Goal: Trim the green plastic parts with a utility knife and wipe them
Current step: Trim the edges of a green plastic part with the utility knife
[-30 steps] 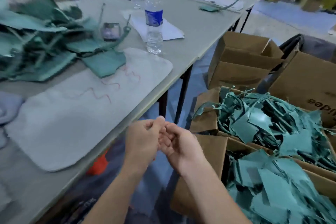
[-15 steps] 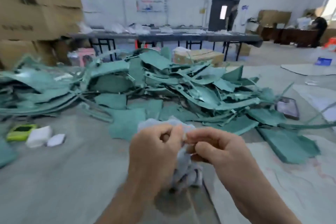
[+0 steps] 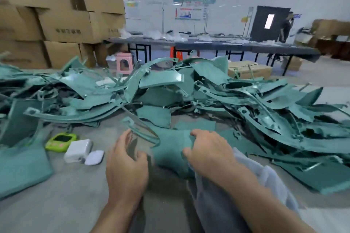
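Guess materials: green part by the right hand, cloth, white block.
Part: moulded plastic, I think; matte, finely textured face, while pieces in the pile show glossy sides. Cloth: soft pale fabric; it drapes in folds. Block: smooth white hard plastic, probably; rounded edges.

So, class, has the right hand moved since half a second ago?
Yes: the right hand has moved forward toward the green pile and now grips a flat green part.

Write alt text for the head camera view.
A person's right hand grips a flat green plastic piece on a grey table, a pale grey cloth under its wrist; the left hand hovers open beside it. Behind lies a heap of green plastic parts.
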Tool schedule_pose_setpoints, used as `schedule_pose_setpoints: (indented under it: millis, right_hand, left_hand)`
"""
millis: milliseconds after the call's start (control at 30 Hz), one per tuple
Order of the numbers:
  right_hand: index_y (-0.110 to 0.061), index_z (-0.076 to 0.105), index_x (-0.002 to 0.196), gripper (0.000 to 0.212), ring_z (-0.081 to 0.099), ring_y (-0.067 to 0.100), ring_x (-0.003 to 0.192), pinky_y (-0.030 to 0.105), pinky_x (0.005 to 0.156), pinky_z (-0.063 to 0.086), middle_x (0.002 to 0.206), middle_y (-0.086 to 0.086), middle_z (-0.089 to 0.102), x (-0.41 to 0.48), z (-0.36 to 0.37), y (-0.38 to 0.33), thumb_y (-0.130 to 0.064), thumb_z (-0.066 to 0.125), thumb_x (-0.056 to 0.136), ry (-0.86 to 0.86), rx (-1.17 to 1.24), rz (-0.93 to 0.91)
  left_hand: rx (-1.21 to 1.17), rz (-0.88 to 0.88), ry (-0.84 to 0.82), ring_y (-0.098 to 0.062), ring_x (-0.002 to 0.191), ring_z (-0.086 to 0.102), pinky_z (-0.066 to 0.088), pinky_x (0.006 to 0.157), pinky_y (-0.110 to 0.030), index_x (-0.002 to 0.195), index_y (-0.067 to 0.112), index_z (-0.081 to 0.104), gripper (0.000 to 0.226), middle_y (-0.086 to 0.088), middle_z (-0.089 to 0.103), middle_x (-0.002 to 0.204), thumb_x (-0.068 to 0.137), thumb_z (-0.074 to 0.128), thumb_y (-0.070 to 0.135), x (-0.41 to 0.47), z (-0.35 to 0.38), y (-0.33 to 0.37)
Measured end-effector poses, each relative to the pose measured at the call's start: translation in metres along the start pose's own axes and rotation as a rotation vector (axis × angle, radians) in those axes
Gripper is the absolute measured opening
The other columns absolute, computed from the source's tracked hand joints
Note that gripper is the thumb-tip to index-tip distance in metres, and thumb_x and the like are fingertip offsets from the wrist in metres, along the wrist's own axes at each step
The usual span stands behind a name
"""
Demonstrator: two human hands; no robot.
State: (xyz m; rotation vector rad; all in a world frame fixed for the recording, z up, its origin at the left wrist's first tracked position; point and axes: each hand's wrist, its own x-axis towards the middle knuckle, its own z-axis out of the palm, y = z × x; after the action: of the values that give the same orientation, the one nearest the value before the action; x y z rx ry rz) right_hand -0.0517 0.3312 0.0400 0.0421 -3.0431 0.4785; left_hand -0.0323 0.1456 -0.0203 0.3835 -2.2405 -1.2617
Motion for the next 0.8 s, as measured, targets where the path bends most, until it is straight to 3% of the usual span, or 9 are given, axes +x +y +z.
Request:
schedule_pose_setpoints:
  millis: [67,133,200,300,400,533,633,733,800]
  right_hand:
    - [-0.025,0.045,0.137,0.068,0.053,0.032,0.123,0.041,0.089,0.045,0.135,0.006,0.058,0.019,0.011,-0.003,-0.059,0.066,0.082,-0.115,-0.088,-0.035]
    - [-0.025,0.028,0.154,0.099,0.043,0.033,0.137,0.045,0.107,0.042,0.152,0.006,0.042,0.034,0.018,-0.006,-0.068,0.070,0.075,-0.200,-0.115,-0.040]
    - [-0.025,0.028,0.155,0.108,0.046,0.031,0.135,0.044,0.108,0.042,0.149,0.005,0.044,0.044,0.019,-0.007,-0.068,0.075,0.068,-0.179,-0.119,-0.017]
    - [-0.030,0.058,0.136,0.076,0.060,0.024,0.114,0.032,0.096,0.049,0.126,-0.001,0.059,0.052,0.016,-0.008,-0.046,0.084,0.067,0.006,0.063,0.021]
    - [-0.031,0.077,0.098,0.027,0.066,0.019,0.081,0.029,0.070,0.052,0.093,-0.007,0.071,0.053,0.001,-0.006,-0.014,0.077,0.077,0.127,0.515,0.096]
    - [-0.033,0.076,0.077,0.028,0.063,0.014,0.065,0.034,0.061,0.053,0.067,-0.009,0.071,0.045,-0.023,-0.013,-0.006,0.072,0.080,0.274,0.956,0.112]
    - [-0.036,0.072,0.080,0.027,0.061,0.008,0.056,0.033,0.055,0.053,0.067,-0.008,0.071,0.030,-0.022,-0.024,-0.010,0.072,0.083,0.356,1.095,0.115]
    - [-0.022,0.070,0.083,0.014,0.063,0.017,0.064,0.036,0.060,0.055,0.075,0.003,0.073,0.013,-0.006,-0.037,-0.009,0.068,0.089,0.384,1.275,0.210]
    - [-0.022,0.068,0.085,0.014,0.070,0.027,0.072,0.050,0.071,0.062,0.078,0.004,0.075,0.000,0.007,-0.049,-0.012,0.064,0.093,0.281,1.303,0.224]
  left_hand:
    - [0.060,-0.018,-0.048,-0.022,0.128,0.056,0.043,0.111,-0.043,0.142,0.025,0.052,0.065,0.004,0.063,0.135,0.081,0.066,0.009,0.002,0.002,-0.002]
    - [0.092,-0.043,-0.146,-0.021,0.125,0.060,0.046,0.108,-0.038,0.138,0.026,0.056,0.059,0.007,0.067,0.131,0.083,0.068,0.011,0.003,0.004,-0.006]
    - [0.106,-0.019,-0.244,-0.018,0.119,0.065,0.049,0.102,-0.032,0.130,0.028,0.065,0.047,0.010,0.072,0.123,0.085,0.069,0.014,0.003,0.004,-0.009]
    - [0.043,-0.015,-0.282,-0.001,0.107,0.068,0.049,0.090,-0.016,0.120,0.034,0.071,0.040,0.022,0.075,0.107,0.084,0.070,0.017,0.003,0.005,-0.007]
    - [-0.168,-0.082,-0.298,0.022,0.089,0.062,0.043,0.075,0.001,0.119,0.044,0.064,0.048,0.041,0.068,0.084,0.080,0.076,0.020,0.004,0.005,-0.004]
    - [-0.581,-0.285,-0.369,-0.007,0.096,0.074,0.055,0.087,-0.029,0.128,0.030,0.063,0.078,0.007,0.079,0.105,0.057,0.095,0.021,0.008,0.010,0.000]
    - [-0.912,-0.418,-0.387,-0.014,0.103,0.074,0.060,0.083,-0.029,0.126,0.019,0.065,0.067,-0.002,0.078,0.112,0.061,0.082,0.021,0.008,0.011,0.009]
    - [-1.033,-0.513,-0.473,-0.028,0.109,0.072,0.056,0.099,-0.046,0.131,0.011,0.065,0.063,-0.010,0.075,0.119,0.070,0.073,0.022,0.002,0.008,0.020]
    - [-1.160,-0.585,-0.508,-0.033,0.096,0.075,0.062,0.085,-0.047,0.114,0.001,0.074,0.044,-0.018,0.076,0.112,0.072,0.070,0.017,-0.002,0.004,0.024]
